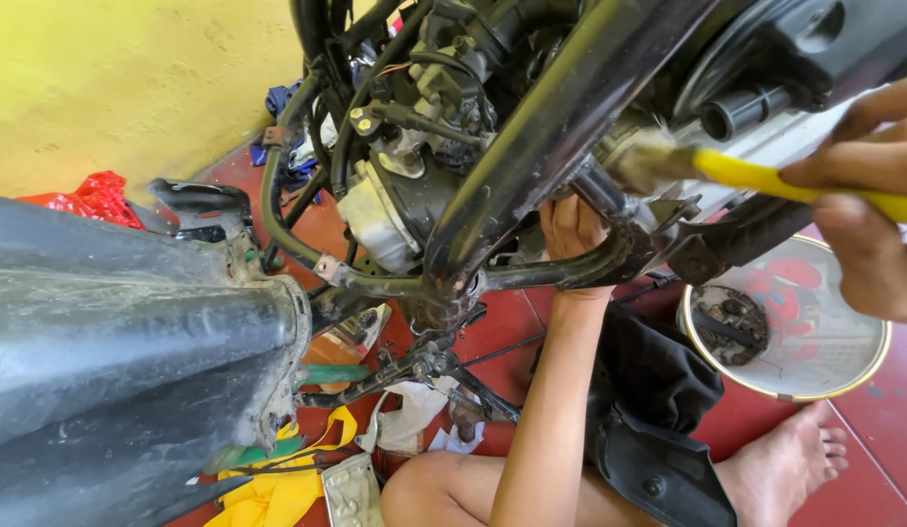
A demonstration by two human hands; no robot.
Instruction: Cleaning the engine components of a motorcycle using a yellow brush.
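Observation:
My right hand [868, 195] grips the yellow handle of a paintbrush [765, 178] at the right edge. Its worn bristles [641, 161] press against the underside of a stripped motorbike, beside the black frame tube [561, 117]. My left hand [572, 231] reaches up under the bike and rests against the lower frame tube [541, 275], fingers curled behind it. Whether it holds anything there is hidden. My forearm runs down to my bent knee [424, 493].
A round bowl [858, 376] with a dirty metal part inside sits on the red floor at right, near my bare foot [785, 464]. A black plastic panel [112, 361] fills the left. Rags, yellow cloth and small parts lie under the engine [414, 146]. Yellow wall behind.

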